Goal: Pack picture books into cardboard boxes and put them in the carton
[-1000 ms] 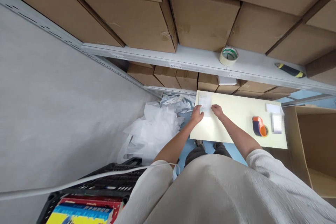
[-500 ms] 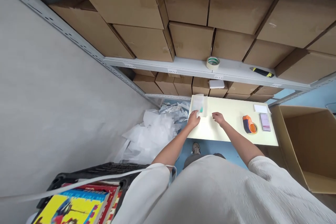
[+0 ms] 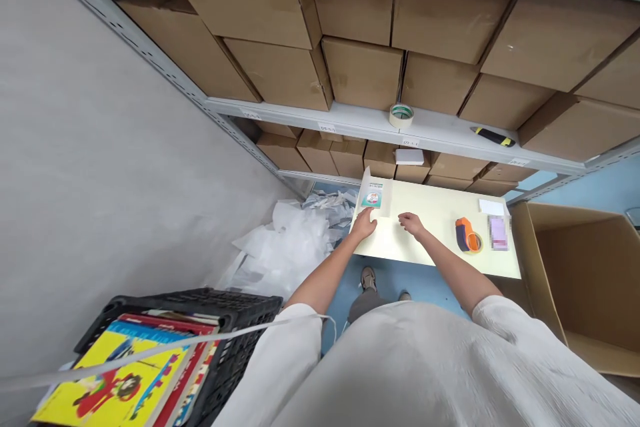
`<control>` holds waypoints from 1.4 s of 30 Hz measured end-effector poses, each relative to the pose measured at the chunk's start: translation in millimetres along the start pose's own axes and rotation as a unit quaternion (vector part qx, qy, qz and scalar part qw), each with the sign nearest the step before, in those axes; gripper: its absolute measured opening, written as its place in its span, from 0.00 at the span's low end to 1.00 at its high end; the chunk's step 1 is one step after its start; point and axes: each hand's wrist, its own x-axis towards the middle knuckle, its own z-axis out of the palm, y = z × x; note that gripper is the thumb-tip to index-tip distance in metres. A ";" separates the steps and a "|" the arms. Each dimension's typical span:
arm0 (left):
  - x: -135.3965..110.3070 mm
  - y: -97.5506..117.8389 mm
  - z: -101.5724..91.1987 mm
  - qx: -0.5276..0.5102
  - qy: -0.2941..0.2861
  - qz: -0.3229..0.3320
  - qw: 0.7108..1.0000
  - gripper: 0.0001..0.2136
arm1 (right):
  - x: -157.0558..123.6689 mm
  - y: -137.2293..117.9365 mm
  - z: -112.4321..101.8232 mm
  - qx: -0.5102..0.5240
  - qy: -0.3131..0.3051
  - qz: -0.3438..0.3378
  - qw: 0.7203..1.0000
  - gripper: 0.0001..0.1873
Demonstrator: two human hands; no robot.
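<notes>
A small packaged item (image 3: 373,195) with a teal card inside lies at the far left corner of the pale yellow table (image 3: 430,240). My left hand (image 3: 365,223) rests just below it at the table's left edge, fingers pointing toward it and partly curled, holding nothing I can make out. My right hand (image 3: 412,223) hovers over the table's middle, fingers loosely bent, with nothing in it.
An orange and blue tape dispenser (image 3: 467,235), a phone-like object (image 3: 499,233) and a white card (image 3: 491,207) lie on the table's right. A tape roll (image 3: 401,115) and utility knife (image 3: 493,137) sit on the shelf. Open cardboard box (image 3: 585,280) right, crate of books (image 3: 150,360) lower left, white plastic heap (image 3: 285,247) on floor.
Both hands held the small package a second ago. It now lies at the table's far left corner, and both hands have drawn back from it. The camera has tilted.
</notes>
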 end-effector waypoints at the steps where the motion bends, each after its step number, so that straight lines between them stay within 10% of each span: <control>1: 2.0 -1.3 -0.8 -0.002 -0.001 0.001 1.000 0.30 | 1.8 -1.8 2.9 -0.001 -0.001 -0.001 1.000 0.08; 13: -34.6 -3.9 -10.3 -0.015 0.040 0.006 0.999 0.27 | -10.0 -20.4 29.5 -0.008 -0.056 -0.034 0.998 0.08; 25: -182.1 3.7 36.7 -0.025 0.160 -0.040 0.986 0.27 | -85.7 13.0 31.4 -0.086 -0.189 -0.124 0.970 0.08; 42: -422.3 -58.5 -12.7 -0.024 0.398 -0.129 0.908 0.25 | -251.7 25.2 226.5 -0.172 -0.417 -0.288 0.845 0.12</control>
